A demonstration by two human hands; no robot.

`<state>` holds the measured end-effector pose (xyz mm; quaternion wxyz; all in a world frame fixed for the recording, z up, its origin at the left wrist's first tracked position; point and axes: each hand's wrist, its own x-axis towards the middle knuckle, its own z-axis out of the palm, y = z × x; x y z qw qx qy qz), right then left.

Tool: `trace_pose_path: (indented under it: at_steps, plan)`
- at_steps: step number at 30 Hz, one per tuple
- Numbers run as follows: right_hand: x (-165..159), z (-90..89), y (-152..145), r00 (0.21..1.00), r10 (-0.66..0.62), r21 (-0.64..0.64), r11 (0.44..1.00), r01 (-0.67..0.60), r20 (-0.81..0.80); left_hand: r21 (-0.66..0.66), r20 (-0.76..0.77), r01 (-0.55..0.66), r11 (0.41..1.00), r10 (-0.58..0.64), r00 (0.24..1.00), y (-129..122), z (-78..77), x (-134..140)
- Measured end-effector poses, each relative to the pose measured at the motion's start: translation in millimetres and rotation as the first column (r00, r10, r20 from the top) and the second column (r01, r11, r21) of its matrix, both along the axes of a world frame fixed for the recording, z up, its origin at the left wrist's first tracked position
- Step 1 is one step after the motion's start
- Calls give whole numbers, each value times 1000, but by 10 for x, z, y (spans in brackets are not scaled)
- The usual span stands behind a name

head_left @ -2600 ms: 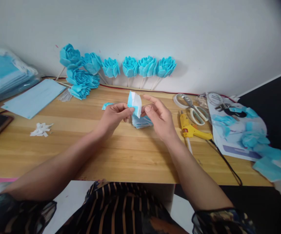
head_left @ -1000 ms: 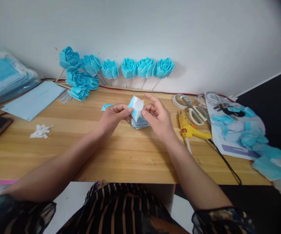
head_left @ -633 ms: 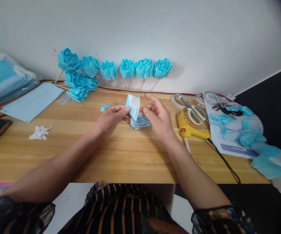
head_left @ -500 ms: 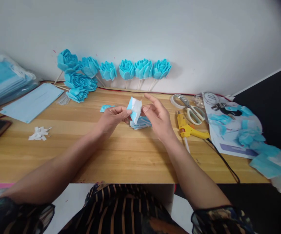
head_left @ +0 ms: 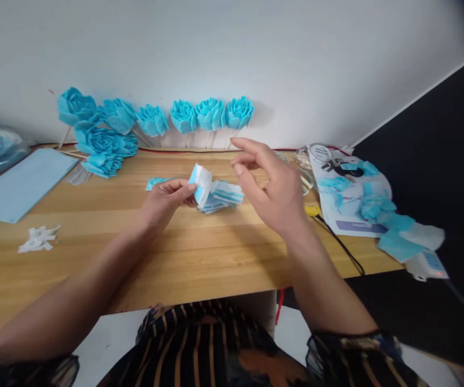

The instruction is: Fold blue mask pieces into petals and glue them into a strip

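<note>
My left hand point(head_left: 163, 196) pinches a small folded blue-and-white petal piece point(head_left: 200, 184) just above the wooden table point(head_left: 200, 252). Behind that piece lies a small stack of similar blue petals point(head_left: 222, 194). My right hand point(head_left: 272, 185) hovers to the right of the piece, fingers spread, holding nothing. A row of finished blue paper roses point(head_left: 155, 121) on sticks leans against the white wall at the back.
Blue sheets point(head_left: 14, 183) lie at the left, with white scraps point(head_left: 38, 239) nearer me. A printed sheet with blue paper bits point(head_left: 353, 193) lies at the right, near the table edge. A glue gun tip and its black cord point(head_left: 336, 242) show behind my right hand.
My right hand has let go of the petal piece and lifted away to the right. The left hand still holds it. The view has swung to the right.
</note>
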<state>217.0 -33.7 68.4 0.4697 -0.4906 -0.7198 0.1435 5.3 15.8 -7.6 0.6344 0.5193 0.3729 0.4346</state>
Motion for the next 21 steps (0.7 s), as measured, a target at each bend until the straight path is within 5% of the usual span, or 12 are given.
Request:
trace_pose_path:
  at_steps: [4, 7, 10, 15, 21]
  plan:
    - [520, 164, -230, 959, -151, 49, 988, 143, 242, -36, 32, 9, 999, -8, 999, -17, 53, 7]
    - [1050, -81, -358, 836, -230, -23, 960, 278, 499, -71, 105, 35, 997, -27, 994, -23, 74, 8]
    - [1460, -406, -463, 690, -80, -175, 941, 291, 719, -116, 170, 50, 992, -30, 985, -10, 49, 7]
    - [1624, -704, -417, 643, 34, -231, 947, 225, 765, -132, 180, 50, 990, -26, 983, 15, -1, 2]
    - [1558, -718, -261, 714, -55, -228, 928, 293, 698, -151, 193, 27, 988, 3, 981, 28, 23, -29]
